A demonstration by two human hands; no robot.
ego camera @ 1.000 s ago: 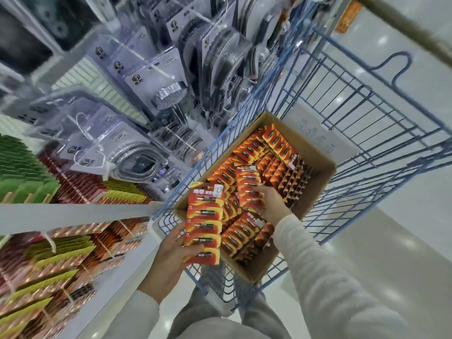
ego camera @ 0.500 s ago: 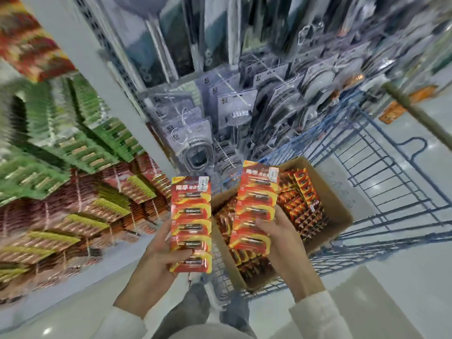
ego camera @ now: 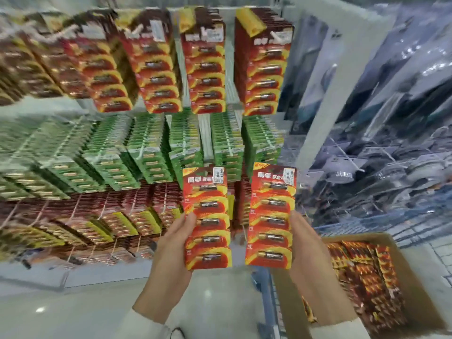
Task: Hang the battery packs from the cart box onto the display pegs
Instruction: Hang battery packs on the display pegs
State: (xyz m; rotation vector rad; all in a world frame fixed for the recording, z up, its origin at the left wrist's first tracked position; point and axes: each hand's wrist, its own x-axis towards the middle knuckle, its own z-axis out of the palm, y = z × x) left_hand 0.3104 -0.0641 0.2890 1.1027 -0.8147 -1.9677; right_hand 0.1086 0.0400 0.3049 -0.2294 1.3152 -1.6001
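While the box (ego camera: 421,296) at lower right lies full of red packs (ego camera: 362,272), the left hand (ego camera: 171,260) grips one strip (ego camera: 208,221) and the right hand (ego camera: 310,263) a second strip (ego camera: 271,218), both upright with a gap between. Crowded red and green rows fill the display (ego camera: 205,69) behind; pale floor (ego camera: 73,309) lies below.

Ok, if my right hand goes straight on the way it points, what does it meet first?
Probably the green packs hanging above the red pack that the right hand holds, though depth is unclear.
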